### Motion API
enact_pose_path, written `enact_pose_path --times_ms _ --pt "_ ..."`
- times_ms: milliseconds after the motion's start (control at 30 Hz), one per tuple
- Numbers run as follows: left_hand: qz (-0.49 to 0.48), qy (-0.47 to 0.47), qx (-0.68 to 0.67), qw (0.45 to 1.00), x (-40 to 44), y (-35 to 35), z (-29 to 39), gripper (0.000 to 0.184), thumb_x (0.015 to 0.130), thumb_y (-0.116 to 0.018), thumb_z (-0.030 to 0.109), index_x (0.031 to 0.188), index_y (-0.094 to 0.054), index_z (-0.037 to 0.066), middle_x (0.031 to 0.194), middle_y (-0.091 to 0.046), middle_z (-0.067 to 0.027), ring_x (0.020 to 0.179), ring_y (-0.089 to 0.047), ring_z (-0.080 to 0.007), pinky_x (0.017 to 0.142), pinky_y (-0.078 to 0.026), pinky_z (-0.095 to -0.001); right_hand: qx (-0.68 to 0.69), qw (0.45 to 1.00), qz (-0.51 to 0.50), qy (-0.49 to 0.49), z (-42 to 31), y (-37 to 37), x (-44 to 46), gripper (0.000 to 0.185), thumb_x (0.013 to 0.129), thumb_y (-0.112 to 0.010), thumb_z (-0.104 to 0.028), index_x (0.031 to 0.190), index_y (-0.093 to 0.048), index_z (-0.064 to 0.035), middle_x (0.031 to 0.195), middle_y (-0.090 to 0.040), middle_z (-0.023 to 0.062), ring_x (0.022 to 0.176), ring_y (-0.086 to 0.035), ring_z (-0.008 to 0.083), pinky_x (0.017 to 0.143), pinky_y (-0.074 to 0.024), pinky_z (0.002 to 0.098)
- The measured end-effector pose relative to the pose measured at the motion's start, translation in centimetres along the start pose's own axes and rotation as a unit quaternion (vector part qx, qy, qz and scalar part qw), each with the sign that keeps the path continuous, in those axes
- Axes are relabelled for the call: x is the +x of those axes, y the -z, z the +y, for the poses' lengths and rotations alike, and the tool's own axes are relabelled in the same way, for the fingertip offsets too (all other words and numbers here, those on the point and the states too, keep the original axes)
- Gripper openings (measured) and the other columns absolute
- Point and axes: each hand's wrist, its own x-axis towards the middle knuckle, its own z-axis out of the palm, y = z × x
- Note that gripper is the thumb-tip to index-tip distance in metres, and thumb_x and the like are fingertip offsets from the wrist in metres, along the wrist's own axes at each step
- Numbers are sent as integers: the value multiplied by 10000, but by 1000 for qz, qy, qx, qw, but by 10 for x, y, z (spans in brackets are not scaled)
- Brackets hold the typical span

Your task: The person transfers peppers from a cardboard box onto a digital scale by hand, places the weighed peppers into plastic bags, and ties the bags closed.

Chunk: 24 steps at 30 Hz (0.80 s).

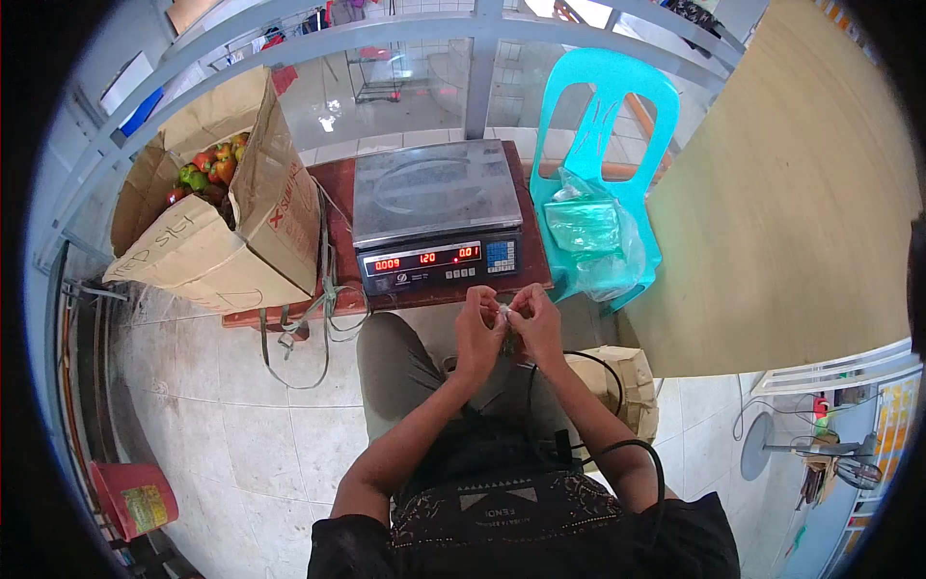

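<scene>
My left hand (478,334) and my right hand (537,326) meet above my lap, just in front of the digital scale. Thumbs and fingertips of both pinch the top of a small clear plastic bag (508,342), whose lower part hangs between the hands. What the bag contains is too small to make out. The weighing scale (436,198) has a bare metal platform and lit red digits on its front. It stands on a low reddish-brown table (338,183).
To the left, an open cardboard box (275,222) holds red and green peppers (214,169). A turquoise chair (632,207) carries plastic bags (588,227). Another carton (632,391) sits by my right leg, below a wooden panel (781,212). A red bin (135,499) stands lower left.
</scene>
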Motion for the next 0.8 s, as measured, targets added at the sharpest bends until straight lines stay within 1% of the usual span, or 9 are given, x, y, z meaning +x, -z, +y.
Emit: enact_pose_path --times_ms 133,233,300,333,433,533,633,733,800 --pt "11 -4 18 1000 -2 1 1 364 790 -630 -121 1087 -501 47 853 -590 -66 756 -599 -142 682 -491 -293 -1 1000 -22 8 4 -3 2 195 797 -669 -24 924 -521 -39 822 -585 29 768 -580 95 696 -466 250" --pt "12 -17 19 1000 -1 2 -6 339 803 -619 -127 1068 -505 51 845 -586 -65 756 -595 -131 682 -483 -285 123 990 -73 -14 21 -1 6 218 797 -658 -2 956 -514 -38 844 -574 39 773 -578 120 714 -465 261" --pt "12 4 -14 1000 -2 4 -5 315 809 -614 -129 1045 -506 50 837 -581 -57 755 -590 -119 679 -477 -276 268 953 -111 -86 28 0 8 224 802 -640 20 978 -519 -46 867 -573 25 785 -571 110 731 -463 247" --pt "12 15 -31 999 -3 5 -5 302 813 -611 -129 1033 -507 49 832 -578 -54 754 -587 -113 678 -474 -272 338 924 -129 -122 29 1 8 230 804 -631 32 988 -521 -49 879 -572 17 791 -567 105 739 -461 240" --pt "46 -3 -59 997 -4 0 -14 269 810 -621 -107 1009 -507 33 809 -581 -61 738 -586 -124 691 -483 -281 426 873 -165 -170 28 2 11 239 805 -618 50 997 -529 -61 885 -569 2 795 -559 91 739 -462 226" --pt "53 -3 -65 996 -5 -4 -10 234 813 -624 -98 966 -496 24 806 -572 -62 739 -581 -120 688 -481 -278 410 878 -163 -187 20 9 11 228 806 -620 40 996 -539 -56 886 -574 6 812 -563 90 739 -461 222" --pt "69 11 -114 991 -8 -13 -13 212 816 -620 -91 940 -489 21 805 -568 -65 737 -579 -122 684 -476 -276 293 934 -95 -179 25 7 9 216 801 -632 23 984 -546 -55 881 -575 4 808 -562 89 728 -457 220" --pt "68 12 -93 993 -9 -12 -14 213 817 -618 -88 940 -483 21 806 -571 -71 740 -578 -122 681 -473 -278 284 941 -87 -164 19 8 5 211 795 -648 -9 976 -551 -59 875 -576 1 811 -560 84 734 -450 225" --pt "68 4 -74 995 -9 -10 -16 218 807 -625 -88 931 -482 22 810 -574 -74 737 -579 -124 679 -474 -285 302 926 -133 -184 15 10 7 217 790 -656 -25 978 -553 -64 873 -575 -2 815 -560 83 743 -443 227"
